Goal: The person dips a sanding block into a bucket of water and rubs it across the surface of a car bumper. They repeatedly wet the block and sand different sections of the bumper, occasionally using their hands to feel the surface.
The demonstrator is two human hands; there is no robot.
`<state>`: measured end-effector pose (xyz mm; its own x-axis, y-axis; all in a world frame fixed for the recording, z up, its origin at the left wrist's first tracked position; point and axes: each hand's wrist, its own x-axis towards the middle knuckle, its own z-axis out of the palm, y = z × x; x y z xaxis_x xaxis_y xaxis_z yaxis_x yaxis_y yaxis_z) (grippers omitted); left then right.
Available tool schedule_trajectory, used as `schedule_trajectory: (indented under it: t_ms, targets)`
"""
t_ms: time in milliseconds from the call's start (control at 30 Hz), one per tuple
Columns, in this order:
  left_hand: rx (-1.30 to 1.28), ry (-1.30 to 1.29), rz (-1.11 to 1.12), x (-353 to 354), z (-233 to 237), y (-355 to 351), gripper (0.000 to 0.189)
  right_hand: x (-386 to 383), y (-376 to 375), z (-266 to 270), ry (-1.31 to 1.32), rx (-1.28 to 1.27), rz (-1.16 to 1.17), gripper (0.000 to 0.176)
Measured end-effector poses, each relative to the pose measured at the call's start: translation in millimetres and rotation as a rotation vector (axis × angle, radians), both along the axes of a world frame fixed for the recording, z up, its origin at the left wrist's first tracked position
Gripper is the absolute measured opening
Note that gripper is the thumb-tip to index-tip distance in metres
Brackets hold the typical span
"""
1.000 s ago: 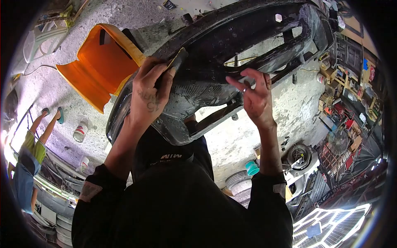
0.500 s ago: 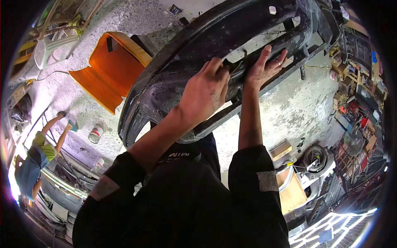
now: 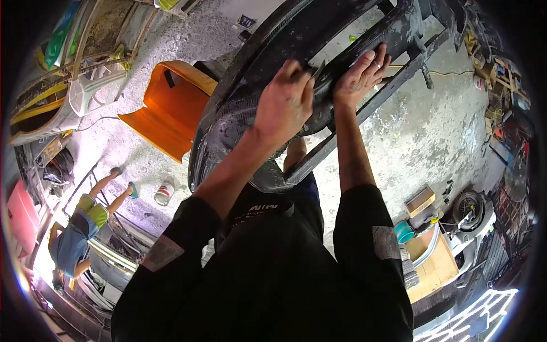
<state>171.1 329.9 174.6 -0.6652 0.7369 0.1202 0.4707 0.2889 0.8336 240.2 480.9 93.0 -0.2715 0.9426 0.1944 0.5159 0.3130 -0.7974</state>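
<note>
A black car bumper (image 3: 231,122) with long slots slants across the upper middle, scuffed and dusty grey in places. My left hand (image 3: 285,102) is closed over its inner part, around a thin, blade-like grey piece (image 3: 319,69) whose tip sticks out past the fingers. What the rest of that piece looks like is hidden by the hand. On the bar beside the slots lies my right hand (image 3: 360,77), its fingers stretched out and a ring on one of them. The bumper's near end reaches to my waist.
An orange panel (image 3: 176,108) lies on the floor left of the bumper. Farther left are a white plastic chair (image 3: 94,88), a jar (image 3: 164,192) and another person (image 3: 77,233) bending down. To the right stand a wheel (image 3: 468,208), a cardboard box (image 3: 420,200) and piled clutter.
The view has shifted, so the surroundings sit farther right or lower. My left hand stays closed on the bumper and has moved slightly; my right hand still rests on the bar.
</note>
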Motion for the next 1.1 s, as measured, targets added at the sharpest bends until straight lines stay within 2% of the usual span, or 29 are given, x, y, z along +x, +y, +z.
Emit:
schedule_trajectory:
  t_ms: [67,200,233,267,333,467,600,733,867,1000,1100]
  targets:
    - [-0.061,-0.08,-0.023,1.8,15.7,-20.7,0.01,-0.7,2.1,-1.8,0.015,-0.003,0.016,0.067]
    - [-0.016,0.058,-0.024,-11.7,-13.5,11.2,0.004,-1.0,-4.3,2.0,0.005,-0.004,-0.007,0.068]
    - [0.092,0.089,-0.038,-21.6,-18.4,15.0,0.007,-0.9,-4.2,3.6,-0.02,-0.005,-0.019,0.069]
    - [0.094,0.092,-0.038,-21.2,-18.8,8.5,0.007,-0.7,-2.9,5.8,-0.043,-0.005,-0.027,0.069]
    - [0.071,-0.161,0.087,-29.2,1.8,-14.9,0.007,-1.2,-0.8,2.3,-0.008,0.005,-0.008,0.069]
    - [0.084,-0.031,0.044,-32.6,20.5,-31.4,0.005,-2.7,0.5,1.0,-0.01,0.015,-0.024,0.067]
    - [0.02,0.056,-0.012,-9.9,-11.1,1.9,0.005,-1.7,-3.7,6.4,-0.018,0.012,-0.014,0.066]
    - [-0.041,-0.08,-0.035,-5.4,10.1,-30.6,0.003,-5.4,5.3,8.0,-0.014,0.027,-0.024,0.064]
    - [0.009,0.047,-0.064,-13.3,-13.9,0.7,0.003,-2.1,-4.0,2.5,-0.013,0.03,-0.027,0.063]
    - [0.002,-0.019,-0.105,-11.0,5.0,-39.1,0.003,0.3,2.0,-4.7,-0.048,0.038,-0.033,0.064]
    - [-0.016,0.056,-0.125,-22.1,-16.9,-4.4,0.004,4.3,5.1,-14.0,-0.049,0.073,0.003,0.065]
